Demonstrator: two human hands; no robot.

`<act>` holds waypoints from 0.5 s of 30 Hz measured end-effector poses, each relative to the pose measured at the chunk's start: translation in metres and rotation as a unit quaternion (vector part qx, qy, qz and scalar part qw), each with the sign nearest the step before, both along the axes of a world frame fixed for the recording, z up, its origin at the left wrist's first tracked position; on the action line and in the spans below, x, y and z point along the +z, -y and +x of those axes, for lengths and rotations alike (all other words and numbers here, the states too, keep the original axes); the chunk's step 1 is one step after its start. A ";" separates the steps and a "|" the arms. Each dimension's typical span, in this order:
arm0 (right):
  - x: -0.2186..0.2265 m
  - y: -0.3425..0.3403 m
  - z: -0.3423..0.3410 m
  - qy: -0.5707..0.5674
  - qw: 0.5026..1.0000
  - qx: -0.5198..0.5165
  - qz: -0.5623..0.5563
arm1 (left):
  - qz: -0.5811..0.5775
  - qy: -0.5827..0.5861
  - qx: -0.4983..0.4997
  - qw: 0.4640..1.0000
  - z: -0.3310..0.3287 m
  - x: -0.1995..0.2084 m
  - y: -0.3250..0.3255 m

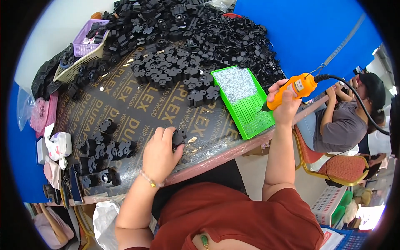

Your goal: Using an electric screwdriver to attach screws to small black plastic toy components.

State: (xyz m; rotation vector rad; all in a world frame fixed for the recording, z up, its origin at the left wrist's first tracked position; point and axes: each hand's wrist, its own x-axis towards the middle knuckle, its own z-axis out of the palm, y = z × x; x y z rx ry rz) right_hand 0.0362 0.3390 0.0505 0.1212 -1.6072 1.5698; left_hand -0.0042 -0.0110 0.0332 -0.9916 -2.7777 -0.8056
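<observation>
left hand (160, 151), half curled, is holding and partly hiding a black part (179, 138) on the near desk (216, 129) | right hand (286, 110) is wrapping tightly round an orange screwdriver (303, 86), tip blurring over the green tray (251, 113) | far black pile (158, 21) is running out of view

Blue partition (308, 25), dark table (160, 116), pale floor (256, 181), gold-framed red-cushioned chairs (343, 166), bright lights (393, 90) at right
</observation>
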 end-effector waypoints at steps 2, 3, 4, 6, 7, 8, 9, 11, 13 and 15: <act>0.000 0.000 0.000 -0.002 1.000 0.003 -0.005 | 0.020 0.021 0.016 0.999 0.006 -0.004 0.000; 0.000 0.001 -0.001 -0.002 1.000 0.003 -0.006 | 0.062 -0.005 0.016 0.998 0.007 -0.009 0.000; 0.000 0.001 -0.001 0.002 1.000 0.004 -0.009 | 0.104 -0.031 0.016 0.994 0.006 -0.014 0.000; -0.001 0.001 -0.001 0.007 1.000 0.006 -0.013 | 0.111 -0.011 0.001 0.994 0.003 -0.023 0.003; -0.001 0.001 -0.001 0.003 1.000 0.006 -0.005 | 0.118 0.009 -0.013 0.993 0.003 -0.026 0.004; -0.001 0.001 -0.001 -0.002 1.000 0.005 0.003 | 0.117 0.010 -0.012 0.993 0.003 -0.027 0.004; -0.001 0.001 -0.001 -0.001 1.000 0.007 0.002 | 0.123 0.009 -0.015 0.992 0.003 -0.027 0.003; -0.001 -0.001 0.001 -0.009 1.000 0.003 0.005 | 0.127 0.008 -0.016 0.992 0.003 -0.027 0.002; 0.000 0.000 -0.001 -0.006 1.000 0.004 0.003 | 0.136 0.012 -0.017 0.991 0.001 -0.030 0.003; 0.000 0.001 -0.001 -0.008 1.000 0.008 0.001 | 0.140 0.018 -0.010 0.990 0.002 -0.030 0.003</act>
